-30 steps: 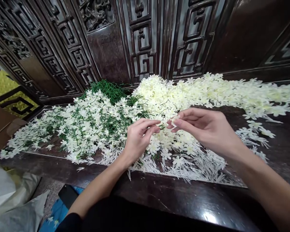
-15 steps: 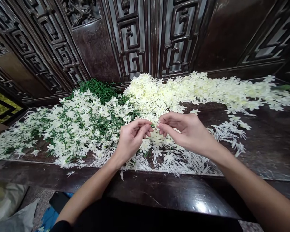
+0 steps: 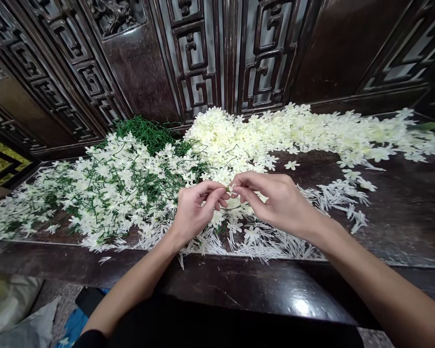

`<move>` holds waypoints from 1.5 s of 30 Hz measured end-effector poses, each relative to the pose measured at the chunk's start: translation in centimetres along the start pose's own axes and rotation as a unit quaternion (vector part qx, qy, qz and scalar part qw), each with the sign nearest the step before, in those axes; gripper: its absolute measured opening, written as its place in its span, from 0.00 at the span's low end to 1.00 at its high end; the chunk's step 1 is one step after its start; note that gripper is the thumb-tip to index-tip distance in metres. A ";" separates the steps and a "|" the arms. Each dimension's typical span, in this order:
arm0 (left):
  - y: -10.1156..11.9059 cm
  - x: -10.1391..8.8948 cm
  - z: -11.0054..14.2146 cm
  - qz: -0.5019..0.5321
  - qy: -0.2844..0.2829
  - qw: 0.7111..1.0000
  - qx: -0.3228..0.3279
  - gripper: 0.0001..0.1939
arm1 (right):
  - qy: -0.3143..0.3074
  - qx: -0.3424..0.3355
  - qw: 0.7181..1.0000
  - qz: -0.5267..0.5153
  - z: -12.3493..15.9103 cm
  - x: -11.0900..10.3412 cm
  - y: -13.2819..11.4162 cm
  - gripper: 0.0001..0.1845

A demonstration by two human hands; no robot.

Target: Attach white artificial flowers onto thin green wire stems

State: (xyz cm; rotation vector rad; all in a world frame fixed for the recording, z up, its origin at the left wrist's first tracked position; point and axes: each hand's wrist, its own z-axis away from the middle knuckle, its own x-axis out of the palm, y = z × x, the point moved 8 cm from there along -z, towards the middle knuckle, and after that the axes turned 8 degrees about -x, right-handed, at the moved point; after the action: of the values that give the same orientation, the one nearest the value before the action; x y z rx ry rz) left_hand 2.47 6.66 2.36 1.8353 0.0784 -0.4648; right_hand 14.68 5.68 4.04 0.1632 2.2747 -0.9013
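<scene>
My left hand (image 3: 199,208) is closed in a pinch, with a thin green plastic stem (image 3: 229,189) showing at its fingertips. Opposite it, my right hand (image 3: 270,195) also pinches, its thumb and forefinger almost meeting the left fingertips. What the right fingers grip is too small to make out. Beneath and behind both hands lie loose pale-yellow artificial flower heads (image 3: 224,130). On the left spreads a heap of white flowers on green stems (image 3: 112,183). White stick-like stamens (image 3: 282,244) lie under my wrists along the front.
A tangle of bare green stems (image 3: 145,133) sits at the back against a carved dark wood screen (image 3: 141,67). The dark wooden bench (image 3: 402,227) carries everything, its front edge close to my body. Bags (image 3: 14,304) stand on the floor at lower left.
My right hand has shifted slightly left, bringing its fingertips closer to the left hand's. The left hand stays nearly still, still pinching.
</scene>
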 end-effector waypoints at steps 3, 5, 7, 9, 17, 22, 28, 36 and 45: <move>0.2 0.1 0.0 -0.005 -0.005 1.000 0.008 0.05 | -0.002 -0.030 0.999 0.010 0.0 0.1 -0.2 0.07; 0.3 0.2 0.0 0.001 -0.009 1.000 0.009 0.05 | -0.003 -0.036 0.999 0.015 0.0 0.1 -0.2 0.08; 0.4 0.2 0.0 0.007 -0.013 1.000 0.008 0.06 | -0.002 -0.032 0.999 0.018 0.0 0.0 -0.3 0.08; 0.6 0.2 0.1 -0.002 -0.013 1.000 0.020 0.07 | 0.008 -0.014 1.000 0.015 -0.1 -0.2 -0.2 0.07; 1.5 -0.1 0.5 -0.132 0.019 0.982 0.136 0.11 | 0.025 0.098 0.990 -0.097 0.2 0.0 0.9 0.06; 1.7 0.4 0.6 -0.172 -0.007 0.976 0.131 0.11 | 0.012 0.026 1.000 0.000 -0.1 -0.2 0.0 0.04; 1.5 0.7 0.5 -0.143 -0.038 0.985 0.091 0.10 | -0.008 -0.042 0.996 0.074 -0.1 -0.2 -0.7 0.07; 1.4 0.8 0.5 -0.163 -0.035 0.980 0.112 0.11 | -0.022 -0.060 0.994 0.093 0.4 0.2 -0.8 0.09; 1.8 1.0 0.9 -0.203 -0.036 0.964 0.169 0.12 | -0.024 -0.053 0.994 0.093 0.3 0.3 -1.1 0.09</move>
State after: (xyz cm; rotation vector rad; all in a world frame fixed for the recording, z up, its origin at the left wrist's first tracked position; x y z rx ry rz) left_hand 3.68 5.06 3.46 2.1401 0.3495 -0.8760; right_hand 14.26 4.60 4.33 0.2979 2.2138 -0.6782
